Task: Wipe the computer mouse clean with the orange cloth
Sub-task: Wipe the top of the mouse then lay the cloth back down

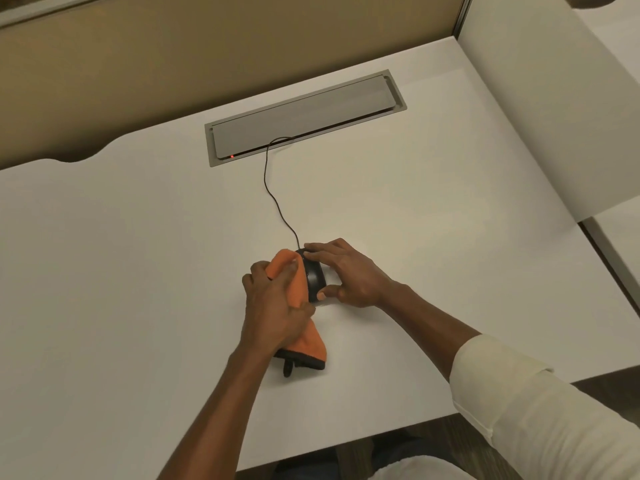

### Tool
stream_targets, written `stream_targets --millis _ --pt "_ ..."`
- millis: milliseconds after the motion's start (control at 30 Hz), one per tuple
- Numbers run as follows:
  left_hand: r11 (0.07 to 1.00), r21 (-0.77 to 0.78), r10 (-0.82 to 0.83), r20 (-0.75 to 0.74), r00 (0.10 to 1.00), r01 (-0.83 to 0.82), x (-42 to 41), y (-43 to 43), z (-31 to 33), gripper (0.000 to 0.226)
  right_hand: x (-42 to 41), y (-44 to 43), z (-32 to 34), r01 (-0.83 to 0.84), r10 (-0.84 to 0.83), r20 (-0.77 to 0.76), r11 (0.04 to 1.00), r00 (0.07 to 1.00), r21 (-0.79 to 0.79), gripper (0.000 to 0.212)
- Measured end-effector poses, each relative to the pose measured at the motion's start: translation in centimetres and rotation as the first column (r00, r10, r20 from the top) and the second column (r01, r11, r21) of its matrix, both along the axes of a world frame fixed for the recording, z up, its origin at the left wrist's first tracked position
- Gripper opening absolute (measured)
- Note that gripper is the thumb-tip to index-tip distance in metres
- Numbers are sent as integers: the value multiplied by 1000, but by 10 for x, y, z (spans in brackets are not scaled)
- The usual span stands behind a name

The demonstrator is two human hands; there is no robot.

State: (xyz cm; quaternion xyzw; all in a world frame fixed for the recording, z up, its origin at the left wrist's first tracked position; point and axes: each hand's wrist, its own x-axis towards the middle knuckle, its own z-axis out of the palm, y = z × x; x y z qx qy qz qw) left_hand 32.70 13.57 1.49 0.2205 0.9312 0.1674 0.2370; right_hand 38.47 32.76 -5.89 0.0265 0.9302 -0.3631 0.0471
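Observation:
A black wired computer mouse (314, 276) lies on the white desk (138, 254) near the middle. My right hand (346, 271) grips it from the right, fingers over its front and thumb at its rear. My left hand (273, 306) holds the orange cloth (298, 282) bunched up and presses it against the mouse's left side. The cloth's dark-edged tail (304, 355) trails out under my left wrist onto the desk. Much of the mouse's left half is hidden by the cloth.
The mouse's black cable (273, 195) runs back to a grey cable hatch (304, 116) set in the desk, with a small red light at its front left. A beige partition (207, 46) stands behind; a white side panel (540, 116) rises at the right.

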Motion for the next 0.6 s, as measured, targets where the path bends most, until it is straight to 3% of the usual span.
stream_targets --millis 300,600 --pt "996 -90 -13 73 997 19 -51 13 -8 84 0 0 1 11 -11 -3 1000 1000 1 85" --pt "997 -70 21 -41 999 -24 41 -5 -8 93 0 0 -5 5 -5 -9 1000 1000 -16 83"
